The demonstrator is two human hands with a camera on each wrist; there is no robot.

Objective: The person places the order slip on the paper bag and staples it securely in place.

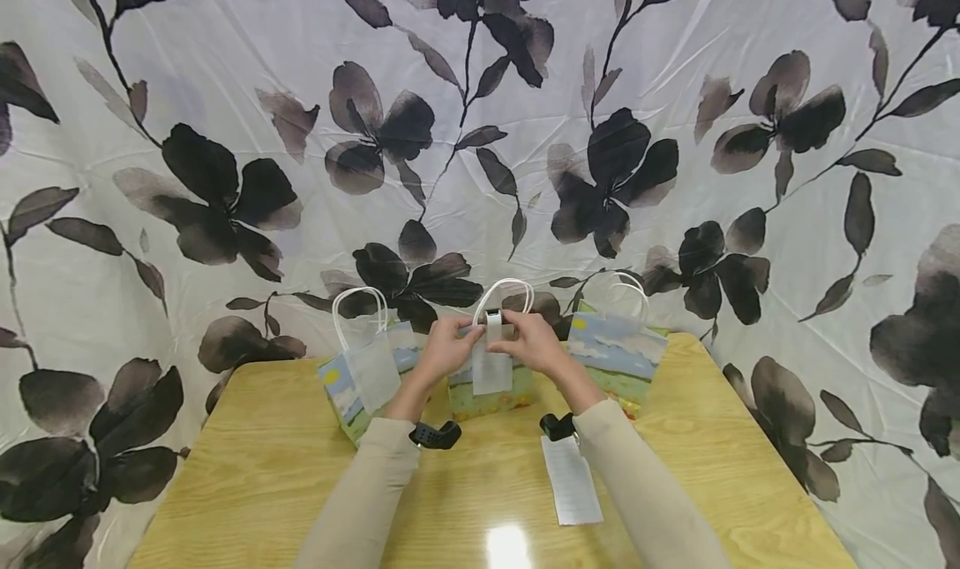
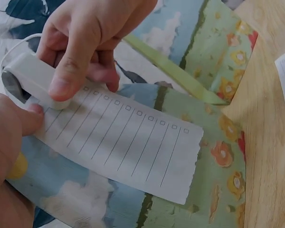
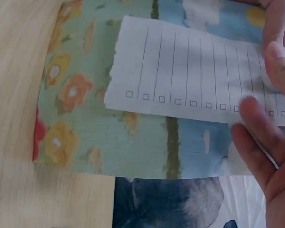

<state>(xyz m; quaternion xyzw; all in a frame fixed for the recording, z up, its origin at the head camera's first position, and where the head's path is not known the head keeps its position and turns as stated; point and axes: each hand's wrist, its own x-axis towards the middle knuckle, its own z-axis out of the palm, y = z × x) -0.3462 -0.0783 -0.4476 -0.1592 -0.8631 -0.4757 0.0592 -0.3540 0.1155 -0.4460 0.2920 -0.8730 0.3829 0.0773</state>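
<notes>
In the head view a small white stapler [image 1: 494, 329] stands at the top edge of the middle gift bag [image 1: 480, 406]. My right hand [image 1: 536, 342] holds it, thumb on its side. My left hand [image 1: 447, 351] pinches the bag's top edge and the paper from the left. A lined checklist slip [image 2: 128, 137] lies flat against the bag's front, its upper end under the stapler [image 2: 38, 78] in the left wrist view. In the right wrist view some right-hand fingers [image 3: 263, 126] extend over the slip's edge. The stapler's jaws are mostly hidden.
A second gift bag [image 1: 412, 340] with a white slip [image 1: 372, 373] on it stands at left, a third [image 1: 618, 352] at right. Another lined slip [image 1: 572, 481] lies on the wooden table [image 1: 262, 469] near my right forearm. A floral cloth [image 1: 480, 177] hangs behind.
</notes>
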